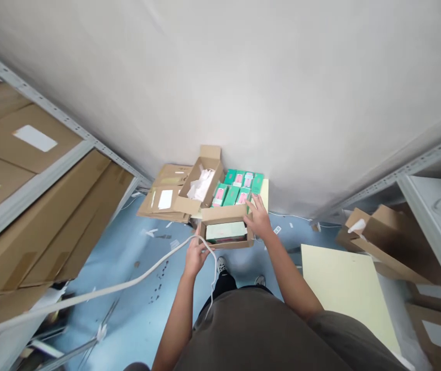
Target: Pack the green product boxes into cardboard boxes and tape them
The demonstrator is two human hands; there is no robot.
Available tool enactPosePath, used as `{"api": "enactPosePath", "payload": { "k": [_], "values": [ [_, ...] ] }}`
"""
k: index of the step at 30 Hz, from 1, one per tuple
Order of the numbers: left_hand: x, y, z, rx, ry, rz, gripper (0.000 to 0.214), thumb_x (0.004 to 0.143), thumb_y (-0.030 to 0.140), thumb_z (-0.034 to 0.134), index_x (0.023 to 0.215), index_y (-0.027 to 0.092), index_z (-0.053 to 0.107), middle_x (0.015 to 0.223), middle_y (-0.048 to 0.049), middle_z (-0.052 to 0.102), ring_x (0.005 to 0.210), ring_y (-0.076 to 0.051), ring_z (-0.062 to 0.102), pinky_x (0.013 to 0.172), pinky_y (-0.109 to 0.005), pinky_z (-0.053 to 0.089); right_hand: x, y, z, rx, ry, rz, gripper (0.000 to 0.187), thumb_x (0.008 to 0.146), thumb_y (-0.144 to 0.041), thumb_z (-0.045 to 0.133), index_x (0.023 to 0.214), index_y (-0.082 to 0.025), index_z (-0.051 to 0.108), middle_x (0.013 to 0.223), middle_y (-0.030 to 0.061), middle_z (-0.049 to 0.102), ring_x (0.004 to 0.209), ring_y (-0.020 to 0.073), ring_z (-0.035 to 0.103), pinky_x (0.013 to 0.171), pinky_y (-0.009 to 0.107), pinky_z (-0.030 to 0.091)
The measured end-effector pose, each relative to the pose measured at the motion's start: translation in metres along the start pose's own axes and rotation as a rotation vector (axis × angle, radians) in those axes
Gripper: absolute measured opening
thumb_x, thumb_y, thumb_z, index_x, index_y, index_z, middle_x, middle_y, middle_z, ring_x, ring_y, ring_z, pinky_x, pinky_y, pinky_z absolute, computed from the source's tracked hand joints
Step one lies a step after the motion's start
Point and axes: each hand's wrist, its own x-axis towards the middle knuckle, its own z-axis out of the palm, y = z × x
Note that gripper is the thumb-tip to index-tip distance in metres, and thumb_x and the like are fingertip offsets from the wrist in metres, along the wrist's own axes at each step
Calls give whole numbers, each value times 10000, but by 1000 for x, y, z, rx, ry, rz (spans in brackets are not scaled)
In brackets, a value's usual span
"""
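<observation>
A small open cardboard box [226, 233] stands on the blue floor in front of me, with a pale green pack inside. My right hand [258, 217] lies on its far right corner, fingers spread, touching the green and pink packs [239, 188] stacked behind it. My left hand [196, 253] is at the box's near left corner, fingers curled; a white cable [100, 292] runs across that hand. I cannot tell whether the hand grips the cable or the box flap.
An open carton with white paper [199, 185] and flattened cardboard [164, 198] lie left of the packs. Metal shelving with big cartons [30, 170] stands on the left. More shelving and boxes [382, 232] are on the right, and a pale yellow board [344, 283] lies nearby. The white wall is close behind.
</observation>
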Motion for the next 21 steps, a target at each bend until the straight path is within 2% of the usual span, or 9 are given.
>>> {"api": "enactPosePath", "payload": {
  "k": [2, 4, 7, 10, 13, 17, 21],
  "values": [
    [-10, -30, -33, 32, 25, -43, 131, 941, 347, 789, 937, 242, 867, 1655, -124, 600, 1562, -413, 533, 1206, -610, 553, 17, -18, 21, 29, -20, -39, 596, 976, -251, 688, 1568, -206, 640, 1773, 164, 431, 1720, 396, 243, 1340, 664, 364],
    [-14, -63, -58, 64, 35, -74, 150, 937, 389, 795, 929, 257, 866, 1644, -106, 614, 1569, -400, 524, 1223, -581, 543, 33, -35, 44, 37, -39, -64, 581, 990, -268, 686, 1567, -213, 642, 1772, 166, 432, 1717, 393, 253, 1338, 666, 364],
    [-7, -114, -76, 76, 35, -112, 127, 905, 385, 827, 933, 265, 860, 1661, -92, 600, 1569, -391, 522, 1248, -559, 518, 57, -58, 81, 18, -58, -73, 579, 1001, -277, 681, 1575, -221, 634, 1779, 162, 422, 1714, 377, 268, 1348, 645, 359],
    [15, -159, -77, 39, -26, -113, 62, 873, 316, 843, 889, 257, 854, 1648, -91, 616, 1514, -397, 576, 1229, -558, 533, 83, -81, 125, -17, -87, -47, 620, 991, -264, 696, 1604, -229, 606, 1786, 160, 408, 1695, 354, 325, 1346, 599, 382],
    [39, -194, -73, -13, -133, -65, 67, 876, 255, 816, 816, 257, 845, 1665, -86, 600, 1501, -402, 585, 1229, -563, 529, 118, -101, 177, -76, -154, 36, 640, 976, -266, 725, 1603, -222, 604, 1792, 174, 392, 1640, 343, 430, 1313, 534, 440],
    [52, -226, -71, -69, -168, -31, 117, 906, 255, 786, 794, 234, 816, 1747, -74, 505, 1567, -414, 511, 1234, -569, 520, 180, -113, 250, -188, -320, 234, 639, 971, -298, 757, 1588, -211, 614, 1792, 187, 386, 1553, 333, 548, 1268, 458, 478],
    [53, -247, -76, -106, -186, -25, 128, 945, 294, 749, 859, 227, 817, 1805, -49, 420, 1636, -417, 416, 1254, -564, 502, 238, -104, 311, -243, -507, 471, 665, 961, -366, 799, 1572, -180, 611, 1722, 227, 481, 1400, 318, 688, 1201, 415, 517]
  ]
}}
